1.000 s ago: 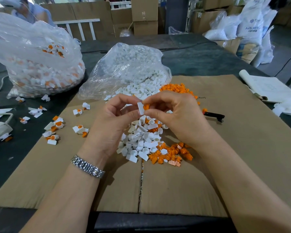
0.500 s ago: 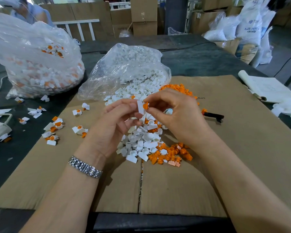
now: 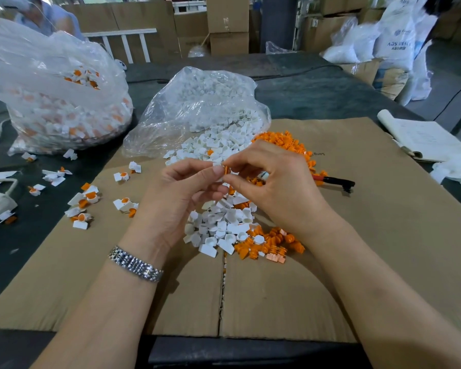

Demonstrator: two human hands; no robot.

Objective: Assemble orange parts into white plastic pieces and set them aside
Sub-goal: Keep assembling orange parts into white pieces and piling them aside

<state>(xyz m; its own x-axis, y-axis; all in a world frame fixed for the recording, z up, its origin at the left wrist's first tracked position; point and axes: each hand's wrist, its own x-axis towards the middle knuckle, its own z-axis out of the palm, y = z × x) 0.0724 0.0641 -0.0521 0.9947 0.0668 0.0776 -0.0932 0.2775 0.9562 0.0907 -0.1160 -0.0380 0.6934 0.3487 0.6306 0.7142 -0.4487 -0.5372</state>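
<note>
Over the last second the two hands have drawn closer together and lifted slightly over the pile, and the orange part (image 3: 225, 170), which a moment ago sat plainly visible beside the white plastic piece (image 3: 219, 179), now shows only as a thin sliver between the fingertips, which suggests it is being pushed into its seat. The left hand (image 3: 183, 193) pinches the white plastic piece between thumb and forefinger, while the right hand (image 3: 273, 182) pinches the orange part and presses it toward the left; both grips are firm, fingers curled. How deep the orange part sits cannot be told, as the fingers hide the joint. Below the hands lies the loose stock: a heap of white pieces (image 3: 221, 225) with orange parts (image 3: 272, 242) along its near edge, all on the cardboard sheet (image 3: 370, 235). Finished assemblies (image 3: 87, 199) lie scattered well to the left, some on the cardboard, some on the dark table (image 3: 37, 235), which is likely where this one goes once seated. A clear bag of white pieces (image 3: 197, 107) rests beyond the hands
</note>
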